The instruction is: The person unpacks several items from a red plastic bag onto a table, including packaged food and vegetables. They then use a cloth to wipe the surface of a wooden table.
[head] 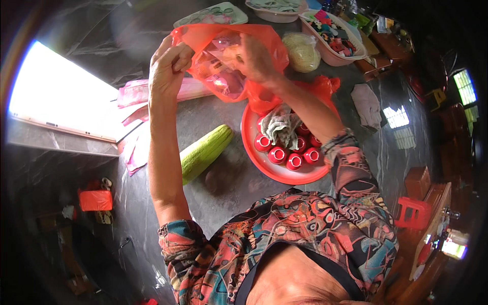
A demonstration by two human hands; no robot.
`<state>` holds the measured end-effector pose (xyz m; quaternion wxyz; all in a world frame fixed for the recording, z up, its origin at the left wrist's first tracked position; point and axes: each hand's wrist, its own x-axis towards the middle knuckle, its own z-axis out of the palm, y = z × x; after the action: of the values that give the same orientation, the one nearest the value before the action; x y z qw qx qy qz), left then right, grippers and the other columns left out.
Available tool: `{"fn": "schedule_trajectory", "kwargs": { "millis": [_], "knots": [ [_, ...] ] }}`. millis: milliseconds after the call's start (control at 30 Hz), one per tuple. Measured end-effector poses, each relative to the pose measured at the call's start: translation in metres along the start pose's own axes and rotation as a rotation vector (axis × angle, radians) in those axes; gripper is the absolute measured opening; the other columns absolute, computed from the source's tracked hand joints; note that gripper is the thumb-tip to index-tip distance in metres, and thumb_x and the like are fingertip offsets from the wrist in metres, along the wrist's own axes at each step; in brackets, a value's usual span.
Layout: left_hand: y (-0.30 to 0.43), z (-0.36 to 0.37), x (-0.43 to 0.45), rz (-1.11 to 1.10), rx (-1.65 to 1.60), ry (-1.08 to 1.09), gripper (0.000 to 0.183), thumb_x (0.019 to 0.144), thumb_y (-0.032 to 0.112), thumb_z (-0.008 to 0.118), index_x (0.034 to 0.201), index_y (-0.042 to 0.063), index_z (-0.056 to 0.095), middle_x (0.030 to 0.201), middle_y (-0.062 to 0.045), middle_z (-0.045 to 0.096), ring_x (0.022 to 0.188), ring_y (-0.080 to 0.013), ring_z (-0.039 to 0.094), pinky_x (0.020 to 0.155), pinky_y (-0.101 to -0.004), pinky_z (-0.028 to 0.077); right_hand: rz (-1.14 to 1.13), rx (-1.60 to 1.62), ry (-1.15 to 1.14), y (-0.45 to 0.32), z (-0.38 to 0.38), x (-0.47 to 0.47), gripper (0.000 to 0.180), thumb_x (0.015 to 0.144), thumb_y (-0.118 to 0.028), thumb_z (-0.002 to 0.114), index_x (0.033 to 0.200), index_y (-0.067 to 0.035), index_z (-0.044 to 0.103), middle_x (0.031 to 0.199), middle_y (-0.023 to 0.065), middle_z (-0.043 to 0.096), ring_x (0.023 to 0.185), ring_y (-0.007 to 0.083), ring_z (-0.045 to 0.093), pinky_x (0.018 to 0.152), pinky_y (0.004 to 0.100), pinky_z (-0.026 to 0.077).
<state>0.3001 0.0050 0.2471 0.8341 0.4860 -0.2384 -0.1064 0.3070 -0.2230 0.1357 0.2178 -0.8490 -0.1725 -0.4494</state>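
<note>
My left hand (170,63) grips the upper left rim of a red plastic bag (271,42) and holds its mouth apart. At the bag's right side, my right hand (256,59) reaches into the opening; its fingertips are partly hidden, and whether they hold anything cannot be told. Several wrapped packets (225,63) in clear and orange film lie inside the bag. Below it, a red-rimmed round tray (259,169) bears several upside-down red cups (277,155) with a grey-green cloth (280,124) on top. Left of the tray lies a long green gourd (207,150), partly behind my left forearm.
Pink plastic bags (133,93) lie at the left. Beyond the red bag are a pale tray (240,16), a bagged bundle of pale strands (302,52) and a basin of colourful small items (328,53). A folded cloth (366,105) lies right. A red plastic stool (413,213) stands lower right.
</note>
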Motion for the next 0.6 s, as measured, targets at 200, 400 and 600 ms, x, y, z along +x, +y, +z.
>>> {"fn": "schedule_trajectory", "kwargs": {
  "millis": [200,400,600],
  "knots": [
    [-0.018,-0.017,-0.004,0.031,-0.099,-0.030,0.022,0.084,-0.002,0.057,0.105,0.001,0.057,0.081,-0.013,0.061,0.058,-0.0087,0.043,0.054,-0.0221,0.036,0.082,0.089,-0.198,-0.007,-0.019,-0.004,0.053,0.076,-0.030,0.073,0.115,-0.002,0.051,0.097,0.0184,0.061,0.085,0.0334,0.063,0.073,0.0420,0.052],
    [-0.014,-0.014,-0.011,0.067,0.000,0.025,0.024,0.083,-0.001,0.058,0.108,0.000,0.058,0.081,-0.010,0.061,0.058,-0.0089,0.046,0.054,-0.0214,0.038,-0.104,0.081,-0.167,-0.030,-0.095,-0.021,0.025,0.081,-0.013,0.065,0.104,-0.004,0.060,0.101,0.0109,0.060,0.092,0.0313,0.061,0.077,0.0388,0.051],
    [-0.027,-0.007,-0.010,0.082,0.019,-0.007,0.037,0.087,0.001,0.055,0.125,-0.002,0.053,0.083,-0.009,0.058,0.062,-0.0088,0.042,0.054,-0.0189,0.035,0.150,-0.488,-0.214,0.125,-0.094,-0.030,0.046,0.081,-0.012,0.059,0.124,-0.002,0.047,0.116,0.0314,0.050,0.101,0.0512,0.054,0.084,0.0521,0.048]
  ]
}}
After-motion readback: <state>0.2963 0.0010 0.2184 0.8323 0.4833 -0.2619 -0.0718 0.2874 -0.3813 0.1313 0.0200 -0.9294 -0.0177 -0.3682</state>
